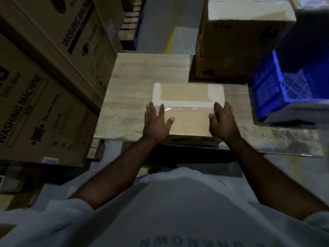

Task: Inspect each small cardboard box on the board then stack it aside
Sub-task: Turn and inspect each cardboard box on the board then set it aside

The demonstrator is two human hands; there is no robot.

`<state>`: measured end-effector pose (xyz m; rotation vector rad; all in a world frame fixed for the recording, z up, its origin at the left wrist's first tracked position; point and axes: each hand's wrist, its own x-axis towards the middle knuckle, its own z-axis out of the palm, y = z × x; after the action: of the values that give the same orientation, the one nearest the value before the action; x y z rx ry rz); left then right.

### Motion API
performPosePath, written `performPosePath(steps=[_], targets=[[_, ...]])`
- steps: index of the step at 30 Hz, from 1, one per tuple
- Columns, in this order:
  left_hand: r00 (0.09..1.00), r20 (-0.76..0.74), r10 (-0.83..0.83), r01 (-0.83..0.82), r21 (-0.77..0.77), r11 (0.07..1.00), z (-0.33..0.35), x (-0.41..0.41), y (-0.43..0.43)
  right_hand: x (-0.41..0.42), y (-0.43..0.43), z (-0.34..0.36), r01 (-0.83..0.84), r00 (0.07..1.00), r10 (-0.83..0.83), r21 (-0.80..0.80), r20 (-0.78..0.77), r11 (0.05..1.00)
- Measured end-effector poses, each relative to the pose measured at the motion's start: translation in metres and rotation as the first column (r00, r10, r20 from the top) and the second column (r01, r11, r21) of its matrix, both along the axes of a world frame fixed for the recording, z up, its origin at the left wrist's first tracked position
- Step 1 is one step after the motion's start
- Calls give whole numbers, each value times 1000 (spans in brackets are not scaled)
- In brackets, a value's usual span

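A small taped cardboard box (pixel 187 104) lies flat on the pale wooden board (pixel 128 97), near its front edge. My left hand (pixel 156 122) rests on the box's left side with its fingers spread and straight. At the box's right edge is my right hand (pixel 222 122), fingers extended along that side. Neither hand curls round the box. Clear tape runs across the box's top seam.
Large washing-machine cartons (pixel 44 86) stand close on the left. A stack of two brown cartons (pixel 236 43) sits on the board's far right corner. A blue plastic crate (pixel 288 90) is at the right. Grey floor and pallets lie beyond.
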<state>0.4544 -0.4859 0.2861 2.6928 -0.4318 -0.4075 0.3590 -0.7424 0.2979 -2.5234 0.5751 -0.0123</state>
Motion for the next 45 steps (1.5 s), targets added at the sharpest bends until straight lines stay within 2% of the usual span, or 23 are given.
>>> performPosePath(steps=[3,6,15,23,30,35,40,45], targets=[[987,99,-128,110,168,980,-4,-13,-4,-17,20,-9,-166,985,150,-234,-86,958],[975,142,-171,136,229,964,-8,-16,-1,-30,35,-15,-256,965,219,-342,-145,904],[971,145,-190,143,285,948,-10,-18,-4,-33,37,-16,-259,964,213,-370,-161,892],[975,65,-214,189,271,944,-3,-11,-4,-30,32,-10,-271,959,226,-323,-171,907],[974,27,-223,210,235,949,23,51,-15,27,-4,9,-213,967,166,-259,-192,942],[968,-93,-232,249,249,936,31,105,-24,76,-22,17,-254,941,196,-191,-276,948],[972,-102,-211,227,187,956,22,109,-25,89,-16,17,-203,950,150,-176,-275,963],[954,-153,-256,285,210,935,22,118,-26,87,-19,12,-208,956,152,-217,-250,954]])
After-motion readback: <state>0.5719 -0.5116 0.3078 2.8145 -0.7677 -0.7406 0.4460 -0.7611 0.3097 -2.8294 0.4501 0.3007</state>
